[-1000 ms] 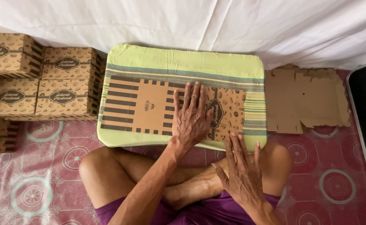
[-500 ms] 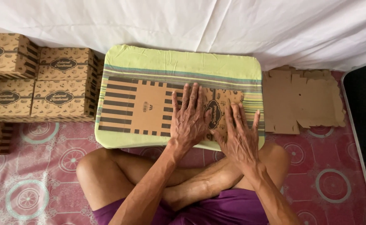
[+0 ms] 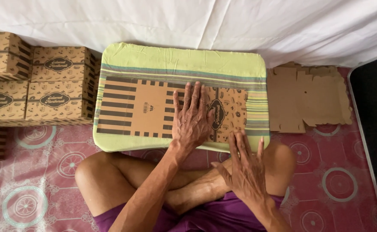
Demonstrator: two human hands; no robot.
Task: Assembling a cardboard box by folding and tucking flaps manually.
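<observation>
Home floor, patterned mat (image 3: pixel 338 180), white sheet (image 3: pixel 197 21)

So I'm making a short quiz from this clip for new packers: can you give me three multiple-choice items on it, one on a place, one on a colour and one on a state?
1. Where does the loose pile of flat cardboard sheets lie?
A. right of the cushion
B. on the folded boxes
C. on the person's lap

2. What colour is the cushion under the printed flat box?
A. red
B. light green with stripes
C. black

3. How is the left hand placed?
A. closed in a fist
B. lifted in the air
C. pressed flat, fingers spread, on the printed flat box

Answers: 1 A, the sheets sit on the floor mat right of the cushion. 2 B, its cover is pale green with stripes. 3 C, the palm lies on the box, while the right hand is open at the cushion's near edge.
</observation>
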